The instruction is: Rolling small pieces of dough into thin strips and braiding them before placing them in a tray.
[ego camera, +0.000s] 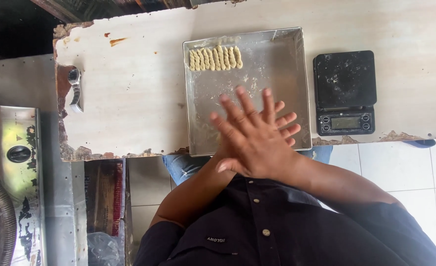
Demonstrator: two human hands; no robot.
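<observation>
Fingers (242, 101) of the right hand (250, 140) are straight and fanned apart, pointing up and to the left. It lies crossed over the left hand (288, 129), whose fingers are also spread and show past its far edge. The palms are pressed flat together over the near part of the metal tray (277, 74) on the table (129, 98). Whether anything lies between the palms is hidden.

A row of pale twisted dough pieces (215, 58) sits side by side in the tray's far left corner; the rest of the tray shows only floury smears.

If a piece is being rolled, it would likely go best with even, light pressure, palms sliding flat over the tray so anything that falls lands in it.

Signs and packages:
- The black scale (345, 91), right of the tray, has a small grey display between round buttons.
- The dark shirt (257, 231) carries a small pale stitched label.
- A brown panel with a red strip (110, 197) stands below the table's edge, above crumpled clear plastic (102, 246).
- A wristwatch (74, 88) lies at the table's left
</observation>
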